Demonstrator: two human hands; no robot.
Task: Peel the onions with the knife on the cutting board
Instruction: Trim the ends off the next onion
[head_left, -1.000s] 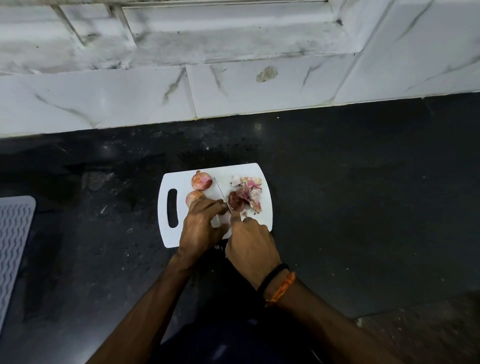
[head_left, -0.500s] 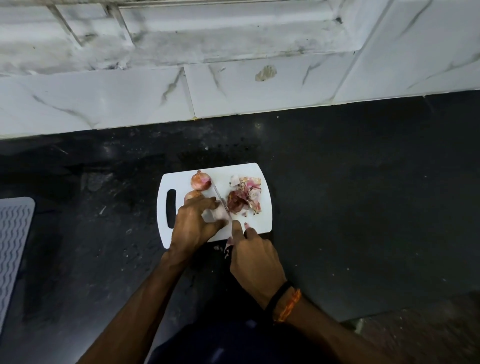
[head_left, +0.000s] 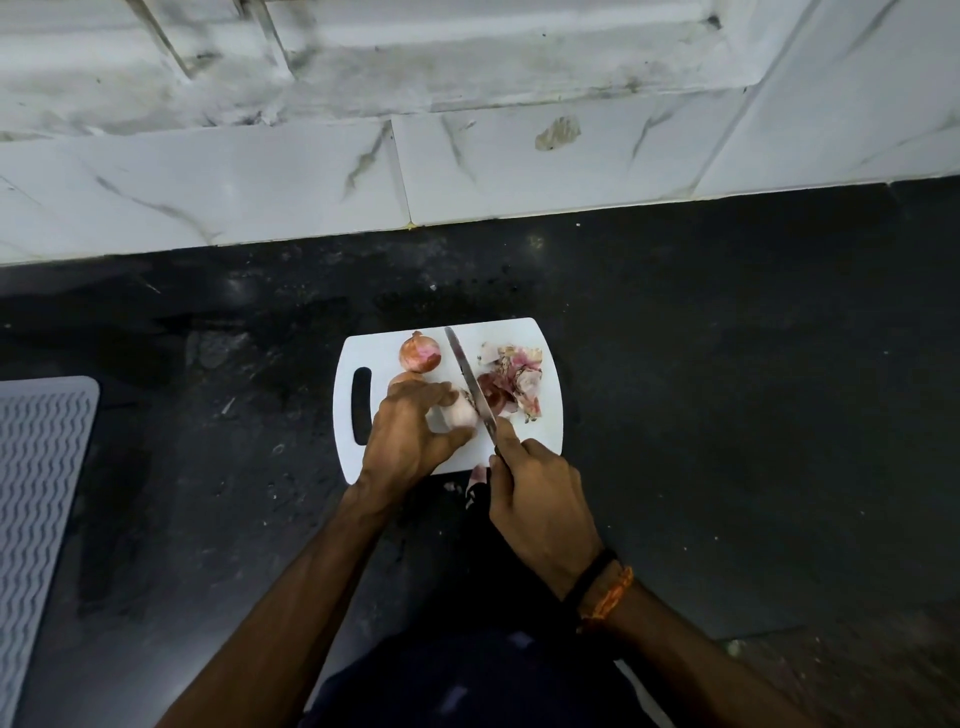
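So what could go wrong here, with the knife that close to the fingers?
The knife blade lies right against the pale onion that the left hand grips, so a slip could nick those fingers. The round onion could also roll under pressure. The peel pile sits just beyond the blade and might crowd the cutting board.

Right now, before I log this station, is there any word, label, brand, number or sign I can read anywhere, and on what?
None: no readable text in this view.
Knife: blade shows no legible mark.
Cutting board: plain white, no print.
Grey mat: only a wavy pattern.
Wall tiles: veining and stains, no lettering.
Wristbands: no writing can be made out.
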